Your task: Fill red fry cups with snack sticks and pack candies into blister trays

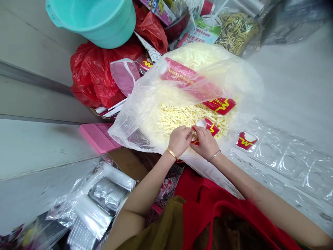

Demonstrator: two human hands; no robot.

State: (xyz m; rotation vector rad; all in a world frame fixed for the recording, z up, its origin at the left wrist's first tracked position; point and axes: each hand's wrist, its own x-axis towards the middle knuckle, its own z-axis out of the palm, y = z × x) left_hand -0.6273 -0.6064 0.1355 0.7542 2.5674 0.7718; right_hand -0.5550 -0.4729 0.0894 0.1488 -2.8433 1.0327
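My left hand (pixel 180 139) and my right hand (pixel 206 143) meet fingertip to fingertip over a heap of pale yellow sticks (pixel 177 116) that look like small fries. Both are closed on a small red carton (pixel 195 141) with a yellow zigzag, mostly hidden by the fingers. Red card with yellow and a white inner side also shows beyond my right hand; I cannot tell whether it is a second carton. The heap lies in a large clear plastic bag (pixel 135 114). A stack of nested red cartons (pixel 221 105) rests on the sticks, partly under the plastic.
Right of the bag, a clear blister tray (pixel 270 152) holds one red carton (pixel 246 141) in its end pocket. A turquoise basin (pixel 114 26) and red plastic bags (pixel 96 76) stand at the back left. A pink plastic piece (pixel 99 137) and clear wrapped packs (pixel 104 198) lie at left.
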